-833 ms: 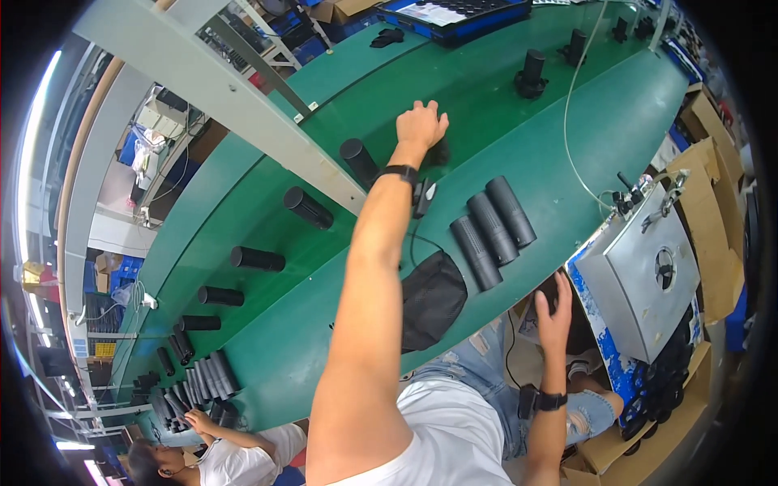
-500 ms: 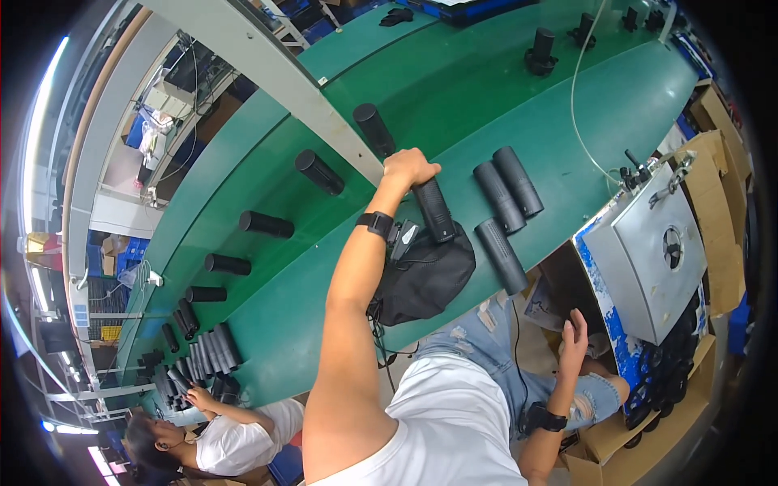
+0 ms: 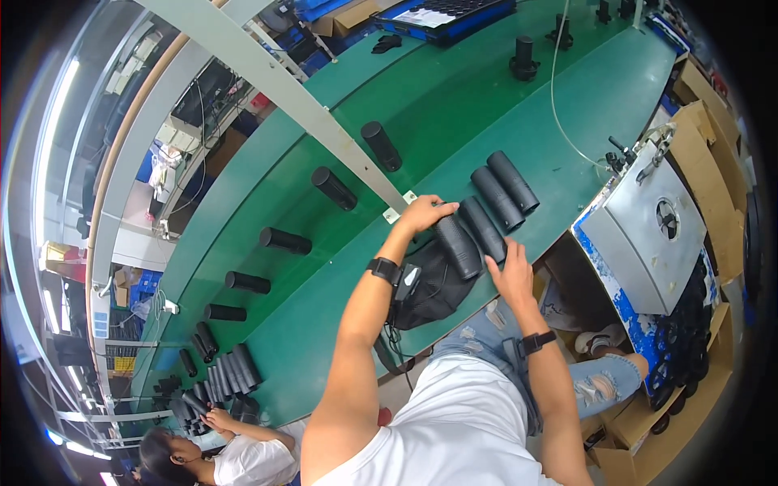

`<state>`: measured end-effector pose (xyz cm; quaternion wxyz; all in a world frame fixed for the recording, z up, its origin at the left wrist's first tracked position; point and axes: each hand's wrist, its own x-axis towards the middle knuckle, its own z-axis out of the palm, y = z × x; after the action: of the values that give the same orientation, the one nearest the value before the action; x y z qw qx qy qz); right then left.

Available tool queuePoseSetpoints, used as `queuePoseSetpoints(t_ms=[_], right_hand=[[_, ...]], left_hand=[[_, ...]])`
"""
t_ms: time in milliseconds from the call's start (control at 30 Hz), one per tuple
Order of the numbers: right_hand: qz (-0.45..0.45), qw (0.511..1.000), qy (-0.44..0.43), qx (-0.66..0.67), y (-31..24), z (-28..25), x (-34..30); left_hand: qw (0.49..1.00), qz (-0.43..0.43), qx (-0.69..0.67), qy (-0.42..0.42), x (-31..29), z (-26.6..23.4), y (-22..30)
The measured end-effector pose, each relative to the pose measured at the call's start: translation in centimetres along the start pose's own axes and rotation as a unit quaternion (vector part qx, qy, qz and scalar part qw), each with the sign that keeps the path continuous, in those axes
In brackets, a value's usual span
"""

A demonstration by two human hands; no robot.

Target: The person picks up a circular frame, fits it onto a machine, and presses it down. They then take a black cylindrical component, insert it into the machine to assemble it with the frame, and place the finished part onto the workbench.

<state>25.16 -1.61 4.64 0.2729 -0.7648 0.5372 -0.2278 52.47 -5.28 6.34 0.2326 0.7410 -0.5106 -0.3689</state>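
My left hand point(image 3: 426, 214) is closed over the far end of a black cylinder point(image 3: 459, 251), which lies slanted at the edge of a black cloth bag point(image 3: 429, 296). Right beside it lies a second black cylinder point(image 3: 482, 228). My right hand point(image 3: 514, 274) has its thumb and fingers about the near end of that second one. Two more black cylinders point(image 3: 497, 197) point(image 3: 514, 181) lie side by side just beyond, on the green bench point(image 3: 583, 138).
Several black cylinders point(image 3: 334, 188) stand spaced along the green belt point(image 3: 438, 121). A metal post point(image 3: 324, 121) rises close by my left hand. At right is a grey metal box point(image 3: 628, 235) with a fan opening. A co-worker point(image 3: 251, 454) handles black cylinders at lower left.
My left hand has come nearer and set its cylinder alongside another. My right hand has risen from beside my leg to the bench and taken hold of the neighbouring cylinder. The view has shifted slightly.
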Motion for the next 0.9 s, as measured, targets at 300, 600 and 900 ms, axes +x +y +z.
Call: queuePoseSetpoints(t_ms=[300, 600, 900], right_hand=[[-0.08, 0.991, 0.104, 0.038, -3.2, -1.5, 2.4], [-0.094, 0.989, 0.115, -0.014, 0.6, -1.3, -0.6], [0.079, 0.93, 0.353, 0.063, 13.4, -18.6, -11.3]], left_hand=[[0.981, 0.001, -0.079, 0.177, -0.1, 3.9, -0.1], [0.949, 0.238, 0.043, 0.204, -7.5, 9.4, 6.6], [0.92, 0.387, 0.049, 0.037, -14.1, 14.8, 9.2]])
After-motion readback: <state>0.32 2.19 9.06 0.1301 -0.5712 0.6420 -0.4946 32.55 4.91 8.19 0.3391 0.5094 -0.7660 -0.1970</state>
